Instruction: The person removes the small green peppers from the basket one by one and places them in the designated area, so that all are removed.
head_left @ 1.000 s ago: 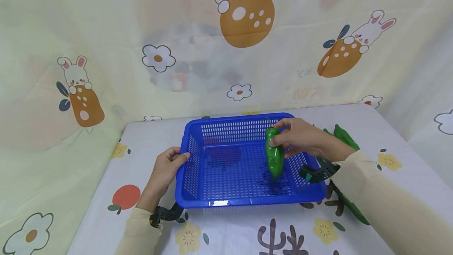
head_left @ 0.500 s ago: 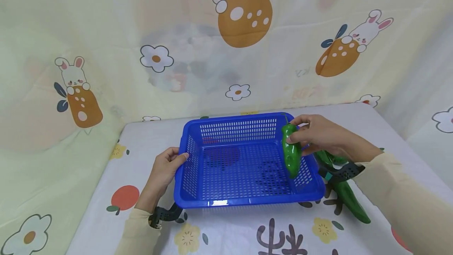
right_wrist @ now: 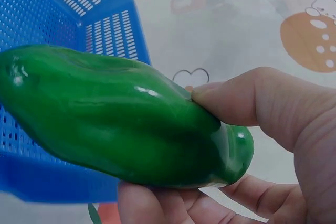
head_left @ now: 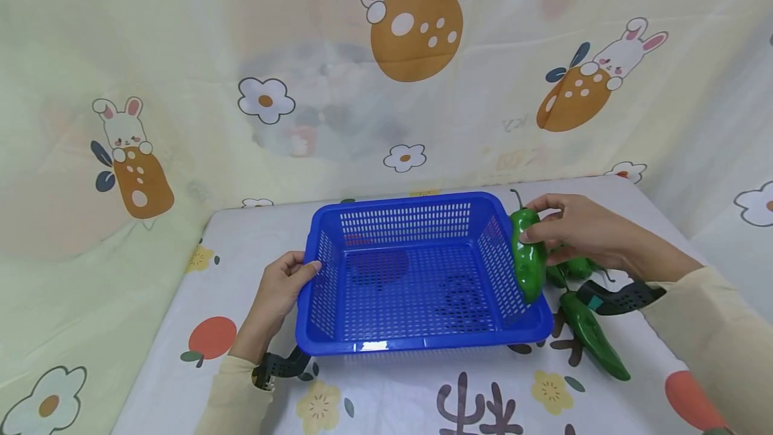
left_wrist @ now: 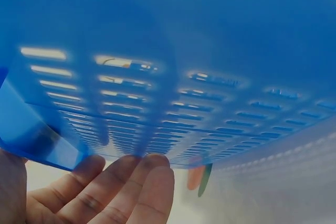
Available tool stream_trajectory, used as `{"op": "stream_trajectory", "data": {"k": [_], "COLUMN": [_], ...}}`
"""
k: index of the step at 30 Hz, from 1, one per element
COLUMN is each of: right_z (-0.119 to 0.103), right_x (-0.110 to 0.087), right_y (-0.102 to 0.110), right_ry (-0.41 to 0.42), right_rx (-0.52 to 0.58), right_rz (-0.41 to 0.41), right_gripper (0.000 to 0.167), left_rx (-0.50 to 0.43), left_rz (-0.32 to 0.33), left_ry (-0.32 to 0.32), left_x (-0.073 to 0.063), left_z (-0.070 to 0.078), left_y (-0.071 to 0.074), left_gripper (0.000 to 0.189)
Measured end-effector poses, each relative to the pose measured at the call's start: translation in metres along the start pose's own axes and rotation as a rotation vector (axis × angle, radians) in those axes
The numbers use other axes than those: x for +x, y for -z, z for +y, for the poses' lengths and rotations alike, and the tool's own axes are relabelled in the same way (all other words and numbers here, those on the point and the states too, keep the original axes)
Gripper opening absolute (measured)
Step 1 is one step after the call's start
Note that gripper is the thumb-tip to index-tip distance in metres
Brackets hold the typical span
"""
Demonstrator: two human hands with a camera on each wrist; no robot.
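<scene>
A glossy green pepper [head_left: 528, 257] with a thin stem is pinched between the thumb and fingers of my right hand [head_left: 580, 230]. It hangs over the right rim of the blue plastic basket [head_left: 423, 343], tip downward. In the right wrist view the pepper [right_wrist: 115, 119] fills the middle, thumb above and fingers below it. My left hand [head_left: 288, 284] grips the basket's left rim, thumb on top. From the left wrist view, the fingers [left_wrist: 126, 192] lie under the slotted basket wall [left_wrist: 157, 19]. No vegetable shows inside the basket.
Another long green pepper [head_left: 594, 337] lies on the white patterned tablecloth [head_left: 386, 398], right of the basket. More green peppers [head_left: 578, 268] lie partly hidden behind the right hand. A printed cloth backdrop [head_left: 326, 25] rises behind the table.
My right hand has carried the pepper rightward, from over the basket's inside to its right rim. More of the peppers on the table show now. The left hand stays on the basket.
</scene>
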State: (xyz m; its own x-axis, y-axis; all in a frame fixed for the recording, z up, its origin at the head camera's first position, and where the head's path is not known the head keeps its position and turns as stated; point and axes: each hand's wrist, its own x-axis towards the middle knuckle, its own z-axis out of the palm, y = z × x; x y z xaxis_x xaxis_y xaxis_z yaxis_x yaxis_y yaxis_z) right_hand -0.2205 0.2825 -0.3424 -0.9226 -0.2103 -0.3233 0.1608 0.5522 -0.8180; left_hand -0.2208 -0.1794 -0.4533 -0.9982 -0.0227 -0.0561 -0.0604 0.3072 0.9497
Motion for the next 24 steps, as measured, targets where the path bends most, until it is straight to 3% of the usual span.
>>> {"op": "stream_trajectory", "data": {"k": [11,24], "right_z": [0.017,0.046], "right_x": [-0.015,-0.031], "right_y": [0.016,0.032], "right_ry": [0.003,-0.013], "right_rx": [-0.054,-0.038], "right_rz": [0.044,0.05], "right_gripper": [0.074,0.071], "left_rx": [0.005,0.004], "left_rz": [0.002,0.0], "left_ry": [0.005,0.003], "left_x": [0.0,-0.001], "left_z": [0.0,0.0], "left_y": [0.0,0.001], "left_gripper": [0.028,0.028]}}
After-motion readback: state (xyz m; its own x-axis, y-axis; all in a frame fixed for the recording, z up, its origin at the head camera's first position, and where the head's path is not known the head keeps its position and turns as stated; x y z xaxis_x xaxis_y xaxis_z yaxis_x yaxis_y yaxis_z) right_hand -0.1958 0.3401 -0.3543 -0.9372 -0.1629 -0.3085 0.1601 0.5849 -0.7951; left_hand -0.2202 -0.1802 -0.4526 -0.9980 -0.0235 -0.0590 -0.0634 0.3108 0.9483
